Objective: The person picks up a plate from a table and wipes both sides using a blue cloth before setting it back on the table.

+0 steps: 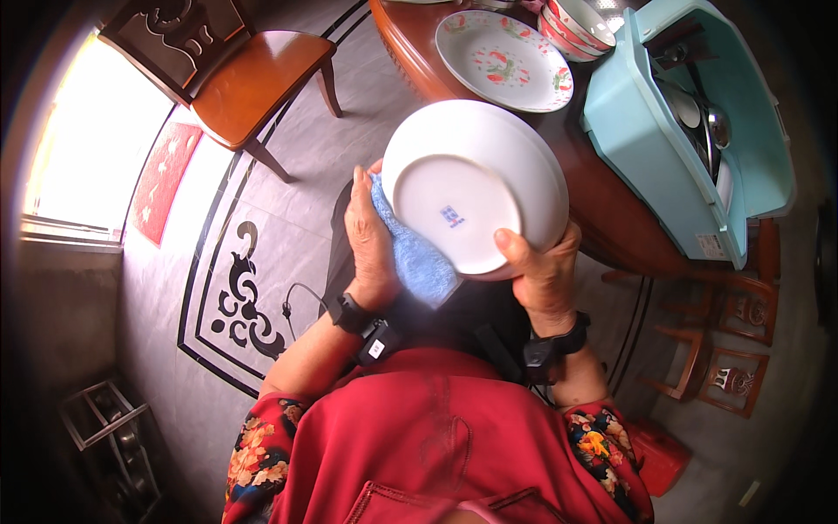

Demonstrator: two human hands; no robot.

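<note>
A white ceramic plate (478, 190) is held up in front of me, its underside with a raised foot ring and a small blue mark facing me. My right hand (543, 272) grips its lower right rim, the thumb lying on the foot ring. On the left, my left hand (370, 236) holds a light blue terry cloth (419, 262) against the plate's edge. The cloth hangs down below the rim, and the left fingertips are partly hidden behind it and the plate.
Beyond the plate, a round wooden table (409, 49) bears an oval floral platter (501, 62), stacked red-patterned bowls (576, 29) and a light blue plastic bin (645, 157) with utensils inside. Wooden chairs stand at the upper left (262, 72) and at the right (694, 367).
</note>
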